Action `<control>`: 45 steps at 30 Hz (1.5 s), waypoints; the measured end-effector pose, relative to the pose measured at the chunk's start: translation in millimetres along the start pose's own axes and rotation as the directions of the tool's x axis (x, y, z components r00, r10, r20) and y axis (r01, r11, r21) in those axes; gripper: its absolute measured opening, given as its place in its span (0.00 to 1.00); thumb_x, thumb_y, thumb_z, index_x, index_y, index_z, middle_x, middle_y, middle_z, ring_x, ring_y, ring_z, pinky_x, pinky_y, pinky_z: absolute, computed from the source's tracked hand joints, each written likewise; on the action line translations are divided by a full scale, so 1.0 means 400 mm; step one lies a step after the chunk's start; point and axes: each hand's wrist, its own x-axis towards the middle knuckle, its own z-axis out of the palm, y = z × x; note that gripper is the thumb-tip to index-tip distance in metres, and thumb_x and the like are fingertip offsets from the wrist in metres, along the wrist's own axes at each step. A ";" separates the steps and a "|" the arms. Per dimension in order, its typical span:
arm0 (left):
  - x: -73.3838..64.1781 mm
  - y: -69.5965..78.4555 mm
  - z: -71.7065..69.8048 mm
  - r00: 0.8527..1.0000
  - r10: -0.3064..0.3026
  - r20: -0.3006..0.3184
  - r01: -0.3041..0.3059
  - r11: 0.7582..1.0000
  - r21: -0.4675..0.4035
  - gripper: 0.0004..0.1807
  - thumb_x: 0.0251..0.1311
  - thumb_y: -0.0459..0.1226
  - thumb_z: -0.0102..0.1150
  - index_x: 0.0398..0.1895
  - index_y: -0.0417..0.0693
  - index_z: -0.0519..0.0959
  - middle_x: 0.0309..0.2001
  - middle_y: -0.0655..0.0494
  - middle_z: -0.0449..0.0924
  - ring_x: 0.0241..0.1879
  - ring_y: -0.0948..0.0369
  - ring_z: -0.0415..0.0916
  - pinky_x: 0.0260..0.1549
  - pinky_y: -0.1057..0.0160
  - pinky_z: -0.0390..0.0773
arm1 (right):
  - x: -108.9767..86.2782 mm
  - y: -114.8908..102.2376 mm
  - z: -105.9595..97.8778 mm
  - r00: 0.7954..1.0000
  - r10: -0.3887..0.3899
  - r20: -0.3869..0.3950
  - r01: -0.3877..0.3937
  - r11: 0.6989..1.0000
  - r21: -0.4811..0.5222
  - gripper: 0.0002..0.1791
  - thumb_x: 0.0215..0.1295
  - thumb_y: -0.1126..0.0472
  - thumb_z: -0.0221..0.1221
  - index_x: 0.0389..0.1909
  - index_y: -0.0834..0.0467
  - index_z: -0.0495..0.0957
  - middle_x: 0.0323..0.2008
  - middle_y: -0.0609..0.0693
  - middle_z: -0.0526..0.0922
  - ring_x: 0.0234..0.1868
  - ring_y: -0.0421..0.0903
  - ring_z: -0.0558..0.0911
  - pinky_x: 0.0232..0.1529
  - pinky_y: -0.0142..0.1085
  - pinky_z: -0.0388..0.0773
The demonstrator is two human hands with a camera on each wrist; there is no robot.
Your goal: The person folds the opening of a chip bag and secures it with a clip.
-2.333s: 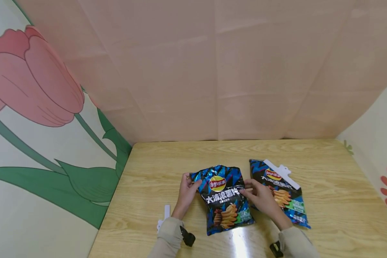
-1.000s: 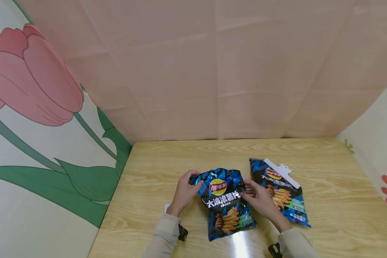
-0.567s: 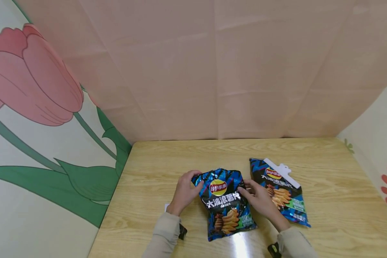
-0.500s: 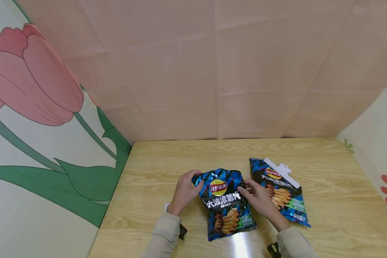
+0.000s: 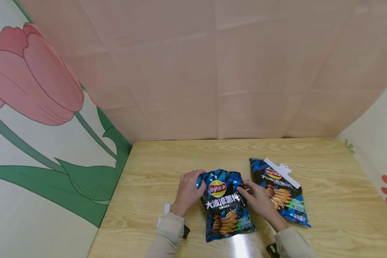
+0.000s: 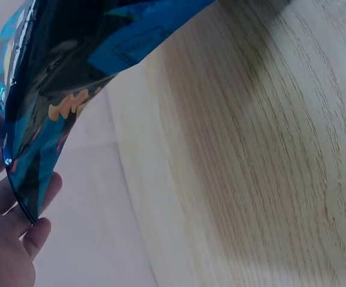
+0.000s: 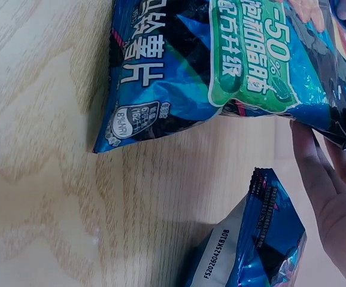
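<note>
Nearest, at the bottom of the head view, a left sleeve (image 5: 169,229) and a right sleeve (image 5: 293,243), each with a black wrist device (image 5: 186,232) near the cuff. Half hidden behind the left sleeve, a white clip (image 5: 167,208) on the table (image 5: 335,190), perhaps set there for easy reach. A little farther, between both hands, a blue-black chip bag (image 5: 225,202), front panel facing the head camera, lower end toward the body. Held at two places, probably to keep slippery film steady: upper left corner pinched by the left hand (image 5: 191,190), thumb in front, fingers behind; upper right side pinched by the right hand (image 5: 258,197), thumb over the printed face. Contact between lower end and tabletop: cannot tell. Farther right, a second chip bag (image 5: 281,197), lying face up and aslant, with a second white clip (image 5: 283,174) across the upper edge, presumably for pressing the mouth together. Beyond the table's far edge, a pink cloth (image 5: 217,71); leftward, a painted tulip (image 5: 51,79).
</note>
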 end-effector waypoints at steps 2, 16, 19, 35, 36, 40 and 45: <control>0.001 0.004 0.000 1.000 0.015 -0.014 -0.014 1.000 0.021 0.17 0.63 0.38 0.62 0.55 0.50 0.80 0.52 0.56 0.84 0.54 0.58 0.81 0.60 0.51 0.72 | 0.000 -0.001 0.001 1.000 -0.001 -0.003 0.001 1.000 -0.003 0.15 0.70 0.55 0.60 0.49 0.61 0.81 0.39 0.54 0.87 0.38 0.47 0.86 0.38 0.33 0.80; 0.008 0.039 0.000 0.998 0.068 -0.019 -0.068 0.998 0.015 0.15 0.66 0.42 0.60 0.54 0.50 0.80 0.51 0.57 0.85 0.52 0.59 0.81 0.55 0.54 0.75 | -0.002 -0.004 0.008 1.000 -0.006 0.008 0.006 1.000 0.017 0.14 0.70 0.56 0.60 0.49 0.62 0.80 0.38 0.53 0.86 0.37 0.46 0.86 0.37 0.32 0.80; 0.011 0.046 0.003 0.998 0.054 -0.025 -0.054 0.998 -0.011 0.15 0.68 0.45 0.60 0.53 0.49 0.79 0.50 0.56 0.85 0.52 0.59 0.81 0.54 0.54 0.75 | -0.002 -0.005 0.008 1.000 -0.007 0.008 0.006 1.000 0.012 0.14 0.70 0.56 0.60 0.48 0.62 0.80 0.37 0.53 0.86 0.38 0.47 0.87 0.38 0.32 0.81; 0.017 0.042 0.012 1.000 -0.007 -0.002 0.007 0.986 -0.168 0.06 0.68 0.39 0.60 0.43 0.48 0.79 0.40 0.56 0.87 0.40 0.61 0.83 0.45 0.61 0.68 | -0.016 0.004 0.007 0.999 0.031 0.036 -0.031 0.999 -0.008 0.09 0.68 0.58 0.62 0.42 0.60 0.82 0.33 0.49 0.85 0.34 0.39 0.83 0.36 0.30 0.79; 0.017 0.042 0.012 1.000 -0.007 0.000 0.006 0.985 -0.170 0.06 0.68 0.39 0.59 0.43 0.48 0.80 0.40 0.56 0.87 0.41 0.61 0.83 0.45 0.61 0.68 | -0.016 0.005 0.007 0.998 0.040 0.040 -0.040 0.999 -0.006 0.09 0.68 0.58 0.62 0.42 0.59 0.82 0.33 0.49 0.85 0.34 0.39 0.83 0.37 0.30 0.79; 0.016 0.041 0.011 1.000 0.001 -0.005 -0.002 0.985 -0.173 0.06 0.68 0.39 0.60 0.43 0.48 0.80 0.40 0.57 0.87 0.41 0.61 0.83 0.45 0.61 0.68 | -0.013 0.004 0.006 0.998 0.041 0.056 -0.041 0.999 0.002 0.09 0.68 0.58 0.62 0.42 0.60 0.82 0.33 0.49 0.85 0.35 0.40 0.84 0.37 0.30 0.80; 0.017 0.044 0.007 1.000 0.006 -0.011 -0.008 0.986 -0.168 0.06 0.66 0.40 0.62 0.44 0.51 0.81 0.42 0.58 0.88 0.43 0.62 0.84 0.46 0.60 0.69 | -0.011 0.002 0.006 0.997 0.045 0.068 -0.046 0.999 0.006 0.09 0.68 0.58 0.62 0.41 0.59 0.81 0.32 0.49 0.84 0.35 0.40 0.84 0.35 0.29 0.79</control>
